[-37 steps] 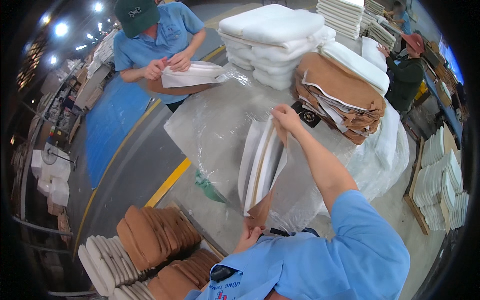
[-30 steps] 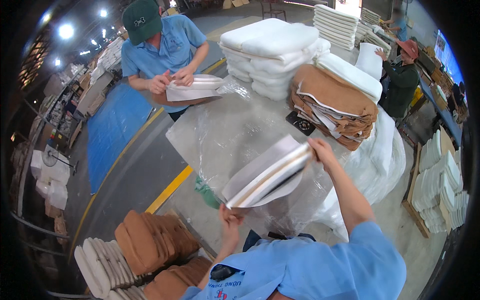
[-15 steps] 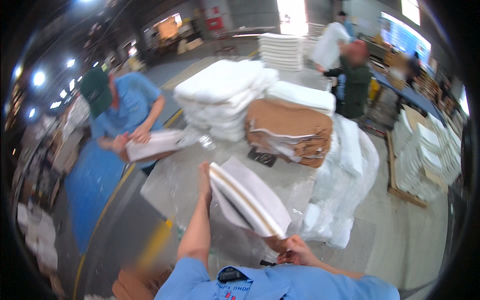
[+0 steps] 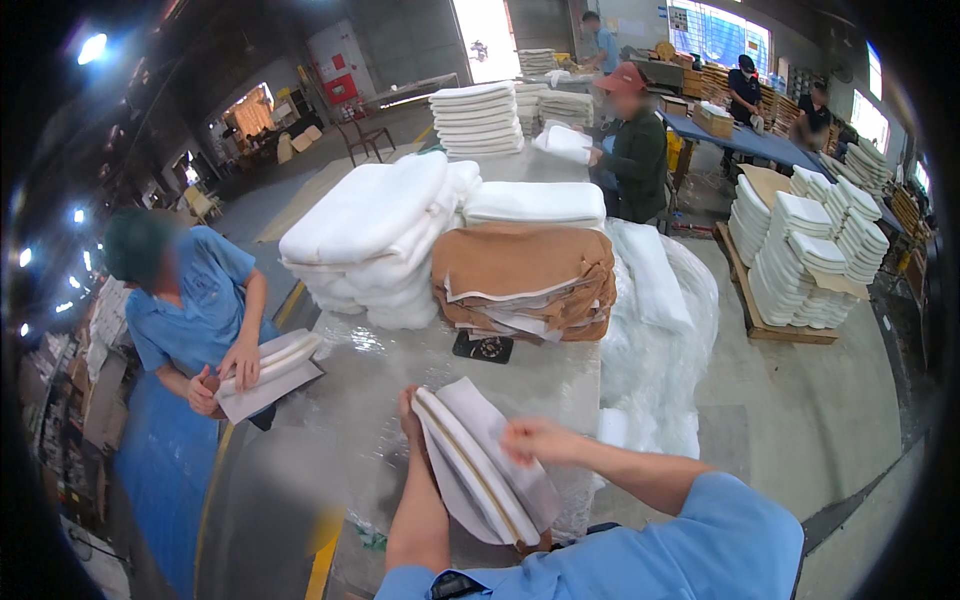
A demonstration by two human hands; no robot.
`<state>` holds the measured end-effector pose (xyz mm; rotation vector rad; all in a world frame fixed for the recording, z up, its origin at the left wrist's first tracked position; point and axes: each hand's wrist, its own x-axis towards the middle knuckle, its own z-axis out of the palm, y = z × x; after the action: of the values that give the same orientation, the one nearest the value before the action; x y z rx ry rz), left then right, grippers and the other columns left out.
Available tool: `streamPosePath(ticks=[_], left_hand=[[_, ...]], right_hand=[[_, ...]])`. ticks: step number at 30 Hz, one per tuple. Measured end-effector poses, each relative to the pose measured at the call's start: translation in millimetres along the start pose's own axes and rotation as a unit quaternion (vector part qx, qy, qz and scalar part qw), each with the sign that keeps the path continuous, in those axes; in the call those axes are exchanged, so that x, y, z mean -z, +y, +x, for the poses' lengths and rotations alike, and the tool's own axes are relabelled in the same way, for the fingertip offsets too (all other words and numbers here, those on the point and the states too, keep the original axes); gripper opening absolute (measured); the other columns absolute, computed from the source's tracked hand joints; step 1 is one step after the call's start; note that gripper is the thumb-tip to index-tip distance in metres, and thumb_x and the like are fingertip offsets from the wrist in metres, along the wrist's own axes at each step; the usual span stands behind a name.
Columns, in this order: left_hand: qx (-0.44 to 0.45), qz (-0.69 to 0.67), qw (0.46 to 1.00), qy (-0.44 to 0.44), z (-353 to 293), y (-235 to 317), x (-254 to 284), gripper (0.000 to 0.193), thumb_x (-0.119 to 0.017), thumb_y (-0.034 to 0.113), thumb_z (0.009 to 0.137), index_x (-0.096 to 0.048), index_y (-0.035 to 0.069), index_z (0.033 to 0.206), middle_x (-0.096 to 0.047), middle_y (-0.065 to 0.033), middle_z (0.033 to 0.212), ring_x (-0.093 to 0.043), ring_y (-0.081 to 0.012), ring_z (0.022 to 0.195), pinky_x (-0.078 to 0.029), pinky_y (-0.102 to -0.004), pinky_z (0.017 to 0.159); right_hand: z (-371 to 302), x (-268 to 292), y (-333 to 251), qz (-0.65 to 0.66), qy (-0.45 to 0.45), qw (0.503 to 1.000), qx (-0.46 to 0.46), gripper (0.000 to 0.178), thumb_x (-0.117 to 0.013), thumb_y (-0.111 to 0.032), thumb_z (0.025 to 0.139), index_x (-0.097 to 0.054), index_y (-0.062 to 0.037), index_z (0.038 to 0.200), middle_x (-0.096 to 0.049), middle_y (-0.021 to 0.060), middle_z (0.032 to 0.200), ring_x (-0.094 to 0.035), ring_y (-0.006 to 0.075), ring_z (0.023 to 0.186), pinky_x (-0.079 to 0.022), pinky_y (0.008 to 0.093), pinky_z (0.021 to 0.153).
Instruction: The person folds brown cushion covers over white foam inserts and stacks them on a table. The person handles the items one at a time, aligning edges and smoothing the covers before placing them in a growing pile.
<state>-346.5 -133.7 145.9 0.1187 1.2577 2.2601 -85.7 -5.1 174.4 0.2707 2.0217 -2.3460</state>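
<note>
In front of me is a cushion cover with its pale inner sides folded outward. Along its middle runs a white padded strip with a tan line, and a bit of brown shows at the near end. My left hand is closed around the cover's far left end. Over the right flap is my right hand, fingers curled and slightly blurred; whether they pinch anything is hidden. Beyond lies a stack of brown covers, with a dark flat object before it on the plastic-covered table.
White padding is piled left of the brown stack, and plastic-wrapped padding hangs at the right. A co-worker in blue handles a similar cover at left. Another person works beyond. A pallet bears white pads.
My right hand has left the cover's near end and moved up over its right flap. The cover stands steeper, my left hand still at its far end. The view has shifted.
</note>
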Motion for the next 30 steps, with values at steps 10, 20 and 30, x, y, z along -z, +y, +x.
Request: streamPosePath(ticks=[10,20,30], left_hand=[[0.006,0.071,0.988,-0.14,-19,-19,-55,0.062,-0.048,0.05,0.112,-0.047,0.002,0.152,-0.058,-0.0128,0.141,-0.057,-0.0241,0.127,-0.045,-0.0371,0.109],[0.032,0.257,0.966,-0.024,-39,1,-70,0.038,-0.058,0.013,0.104,-0.065,-0.005,0.137,-0.072,-0.0114,0.121,-0.067,-0.0184,0.107,-0.052,-0.0322,0.094],[-0.048,0.332,0.942,0.009,-31,5,-91,0.032,-0.059,0.022,0.107,-0.074,-0.006,0.106,-0.068,-0.0027,0.087,-0.056,-0.0094,0.082,-0.048,-0.0312,0.074]], right_hand=[[142,0,-5,0.016,0.288,0.952,0.108,0.03,-0.063,-0.019,0.106,-0.069,-0.0031,0.131,-0.073,0.006,0.12,-0.064,0.0157,0.112,-0.049,0.0319,0.102],[144,43,-30,0.025,0.197,0.966,0.165,0.04,-0.063,-0.007,0.098,-0.067,-0.0004,0.137,-0.073,0.0061,0.118,-0.065,0.0133,0.103,-0.051,0.029,0.094],[164,80,-53,-0.32,0.107,0.917,0.213,0.028,-0.078,-0.015,0.088,-0.08,-0.0117,0.116,-0.067,0.0094,0.119,-0.065,0.0203,0.092,-0.055,0.0326,0.083]])
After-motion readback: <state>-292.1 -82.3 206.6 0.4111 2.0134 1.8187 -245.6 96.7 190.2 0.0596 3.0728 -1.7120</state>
